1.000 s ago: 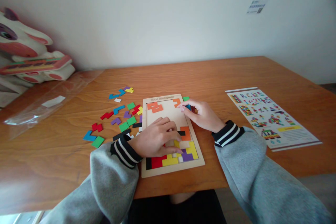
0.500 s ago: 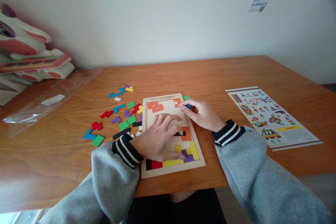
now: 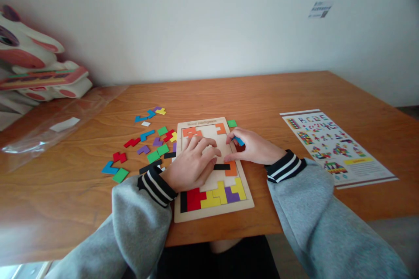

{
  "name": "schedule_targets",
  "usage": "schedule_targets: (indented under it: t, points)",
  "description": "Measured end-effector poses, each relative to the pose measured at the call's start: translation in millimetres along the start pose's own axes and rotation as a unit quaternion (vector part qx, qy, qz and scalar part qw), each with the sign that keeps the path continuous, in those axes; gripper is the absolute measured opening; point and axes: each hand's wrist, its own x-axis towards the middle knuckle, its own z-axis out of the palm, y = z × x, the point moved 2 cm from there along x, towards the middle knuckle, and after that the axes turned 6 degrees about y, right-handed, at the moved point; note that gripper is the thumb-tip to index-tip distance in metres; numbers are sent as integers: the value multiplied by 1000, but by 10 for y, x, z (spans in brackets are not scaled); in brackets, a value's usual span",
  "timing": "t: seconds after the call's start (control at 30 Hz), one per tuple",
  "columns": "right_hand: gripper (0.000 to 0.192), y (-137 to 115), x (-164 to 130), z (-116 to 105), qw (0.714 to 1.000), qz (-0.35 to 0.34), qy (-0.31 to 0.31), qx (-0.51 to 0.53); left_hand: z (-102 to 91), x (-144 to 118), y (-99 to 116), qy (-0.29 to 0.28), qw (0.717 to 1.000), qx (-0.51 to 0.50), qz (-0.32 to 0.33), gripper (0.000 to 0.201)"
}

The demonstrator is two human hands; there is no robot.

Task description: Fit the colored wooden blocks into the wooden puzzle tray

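Left hand (image 3: 190, 166) lies flat on the wooden puzzle board (image 3: 212, 209), fingers spread over its bare middle, gripping nothing. Right hand (image 3: 252, 148) sits at the board's right edge, fingers pinched on one blue piece (image 3: 238, 141). Two orange pieces (image 3: 193, 132) fill the top row; red, yellow and purple fill the bottom. Roughly fifteen loose pieces (image 3: 144, 148) scatter left on the tabletop (image 3: 262, 91). One instruction sheet (image 3: 334, 146) lies well right, open wood between.

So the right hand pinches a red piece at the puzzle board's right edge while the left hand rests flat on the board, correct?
Not quite: the piece in the right hand is blue, as the head view shows. The left hand does rest on the puzzle board.
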Motion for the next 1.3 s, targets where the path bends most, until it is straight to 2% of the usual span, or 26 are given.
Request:
schedule_targets:
  t: [0.1,0.27,0.47,0.63,1.0,1.1,1.17,1.3]
  points:
    - [49,11,0,19,1000,3,-15,-5,6,-12,-19,-2,1000,20,-11,26]
    - [53,9,-3,36,999,-11,-25,-17,18,-26,-2,-29,999,23,9,41]
    - [55,-10,-5,27,999,-20,-25,-25,32,-24,2,-33,999,9,-11,53]
    - [53,-20,-1,25,999,-13,-24,-21,42,-28,-12,-36,999,8,-21,56]
    - [64,1,-18,2,999,-14,-46,-11,62,-37,-34,-14,999,17,-39,61]
    - [59,-4,-11,2,999,-7,-40,3,50,-32,-23,-7,999,13,-34,59]
    - [46,-2,-4,6,1000,-3,-23,18,34,-18,-17,11,999,11,-34,53]
    - [28,21,15,8,999,-3,53,12,-11,11,-73,92,993,23,-70,32]
